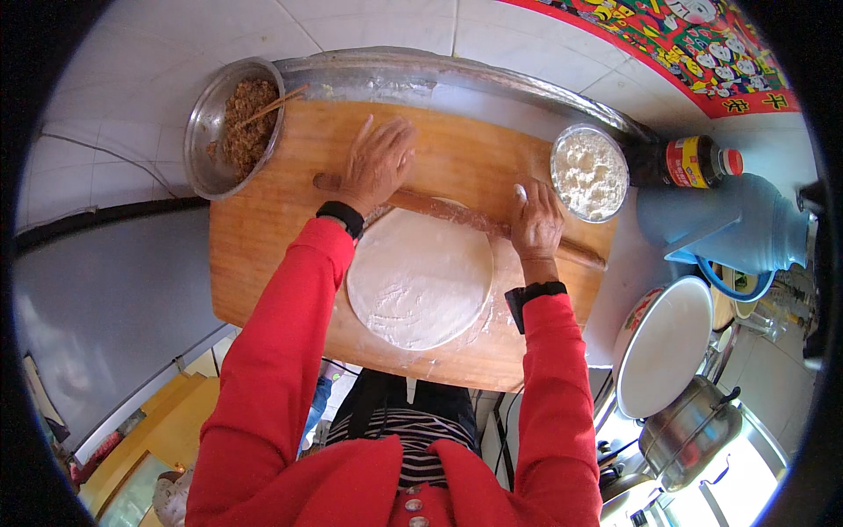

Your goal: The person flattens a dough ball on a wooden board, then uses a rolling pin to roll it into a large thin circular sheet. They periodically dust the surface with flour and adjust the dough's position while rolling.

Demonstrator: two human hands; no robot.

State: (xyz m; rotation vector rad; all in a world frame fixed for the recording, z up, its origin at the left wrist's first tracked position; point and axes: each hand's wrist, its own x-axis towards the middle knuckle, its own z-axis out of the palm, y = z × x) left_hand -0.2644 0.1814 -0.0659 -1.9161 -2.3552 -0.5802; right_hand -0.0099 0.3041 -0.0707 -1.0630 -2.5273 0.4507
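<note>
A large round sheet of rolled dough point(421, 283) lies on the floured wooden board point(263, 263). Across its far edge rests a long wooden rolling pin point(448, 211), slanting down to the right. My left hand point(379, 161) lies over the pin's left part, fingers pointing away and fairly straight. On the pin's right part is my right hand point(537, 221), its fingers partly curled over the wood. A clear bowl of flour point(589, 172) sits just right of my right hand. At the far left, a metal bowl point(201, 132) holds minced filling point(247, 125) and chopsticks point(273, 105).
Right of the board are a dark sauce bottle point(688, 163) with a red cap, a blue plastic jug point(718, 217), a white enamel basin point(665, 349) and a steel pot point(688, 431). A tiled wall point(395, 33) stands behind the board.
</note>
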